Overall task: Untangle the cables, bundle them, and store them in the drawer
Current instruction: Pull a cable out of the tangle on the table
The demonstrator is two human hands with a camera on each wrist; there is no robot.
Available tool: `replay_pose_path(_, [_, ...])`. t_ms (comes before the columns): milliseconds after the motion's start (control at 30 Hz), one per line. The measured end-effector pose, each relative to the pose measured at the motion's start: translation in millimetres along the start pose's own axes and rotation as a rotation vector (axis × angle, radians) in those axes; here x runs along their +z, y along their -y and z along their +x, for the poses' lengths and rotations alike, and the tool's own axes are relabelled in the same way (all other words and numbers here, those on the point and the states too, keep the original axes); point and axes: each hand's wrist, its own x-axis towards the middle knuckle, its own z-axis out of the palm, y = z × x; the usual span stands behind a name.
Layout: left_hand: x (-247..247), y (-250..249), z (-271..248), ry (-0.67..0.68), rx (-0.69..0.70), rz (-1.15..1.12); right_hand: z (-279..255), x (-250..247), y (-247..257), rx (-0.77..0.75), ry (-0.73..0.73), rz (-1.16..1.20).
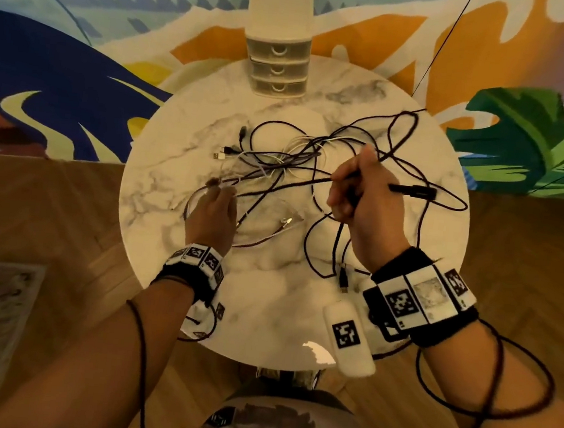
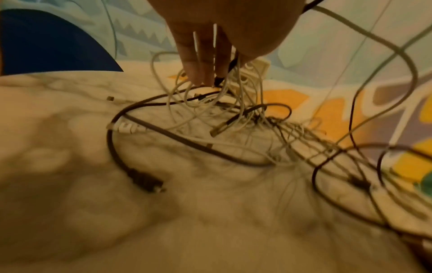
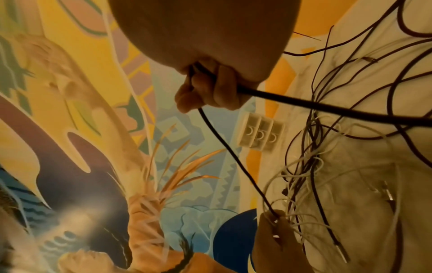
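A tangle of black and white cables [image 1: 289, 156] lies in the middle of the round marble table [image 1: 266, 297]. My left hand [image 1: 218, 187] is down on the tangle's near left side and pinches a black cable [image 1: 276, 187] together with some white strands. That cable runs taut to my right hand [image 1: 344, 188], which is raised above the table with its fingers curled round it. The left wrist view has my left hand [image 2: 210, 73] reaching into the tangle [image 2: 233, 114]. In the right wrist view my right hand [image 3: 205, 92] grips the black cable [image 3: 233, 157].
A small white unit of three shut drawers [image 1: 276, 66] stands at the table's far edge. A white marker-tagged device [image 1: 348, 339] lies at the near edge by my right wrist. A black adapter plug [image 1: 415, 191] lies to the right. Wood floor and a colourful rug surround the table.
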Motion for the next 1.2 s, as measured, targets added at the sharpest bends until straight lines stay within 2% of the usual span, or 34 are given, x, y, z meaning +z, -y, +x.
replay_pose_path(67, [-3.3,-0.1,5.6,-0.037,0.006,-0.026,0.1,-2.8,3.9,-0.025,-0.015,0.053])
replay_pose_path(200, [-0.7,11.1,6.5,0.289,-0.052,0.090,1.6,-7.0,1.2,-0.021,-0.071,0.041])
replay_pose_path(233, [-2.5,13.2,6.5,0.323,-0.082,0.092,1.6,-8.0,-0.7,-0.020,-0.084,0.020])
replay_pose_path(267, [-7.1,11.0,3.9,0.296,-0.089,0.063,0.7,-10.1,-2.8,-0.020,-0.094,-0.006])
replay_pose_path(300, [-10.7,6.9,-0.4,0.217,-0.054,0.012,-0.5,-12.3,-4.0,-0.025,-0.099,-0.034])
replay_pose_path(367, [-16.4,-9.0,-11.8,0.066,0.145,-0.080,-2.5,-15.5,-4.1,-0.038,-0.100,-0.071])
replay_pose_path(433, [-16.9,-31.1,-22.0,0.101,0.310,-0.103,-4.8,-14.9,-1.3,-0.018,-0.085,-0.064])
replay_pose_path(467, [-12.6,-37.4,-22.8,0.166,0.316,-0.094,-6.3,-13.8,1.4,-0.007,-0.078,-0.048])
replay_pose_path(533, [-3.4,-37.5,-14.5,0.271,0.190,-0.063,-9.8,-13.2,8.0,-0.014,-0.078,-0.005])
replay_pose_path(600, [1.4,-25.4,-4.2,0.294,0.097,0.050,-13.6,-16.4,13.9,-0.036,-0.086,0.036])
replay_pose_path(667, [-0.2,-13.3,4.0,0.215,0.070,0.106,-18.6,-21.6,16.2,-0.037,-0.108,0.044])
replay_pose_path(733, [-6.3,-8.3,11.2,0.087,0.028,0.025,-22.4,-26.4,15.7,-0.040,-0.155,0.047])
replay_pose_path(767, [-8.1,-6.9,13.4,0.074,0.013,-0.001,-25.1,-29.1,15.2,-0.047,-0.187,0.062])
replay_pose_path(867, [-6.4,3.1,15.5,0.257,-0.027,0.096,-24.4,-30.7,17.2,-0.063,-0.228,0.123])
replay_pose_path(1000, [-9.2,19.1,14.8,0.322,-0.188,0.119,-26.1,-31.1,22.1,-0.126,-0.214,0.112])
replay_pose_path(1067, [-15.5,12.7,11.8,0.413,-0.155,0.130,-28.3,-34.6,24.4,-0.137,-0.217,0.089])
replay_pose_path(1100, [-20.3,5.1,8.5,0.410,-0.106,0.094,-29.6,-37.1,25.2,-0.134,-0.218,0.075])
replay_pose_path(1200, [-43.8,-45.0,-16.4,0.240,0.171,-0.293,-33.5,-42.3,26.9,-0.120,-0.202,0.047])
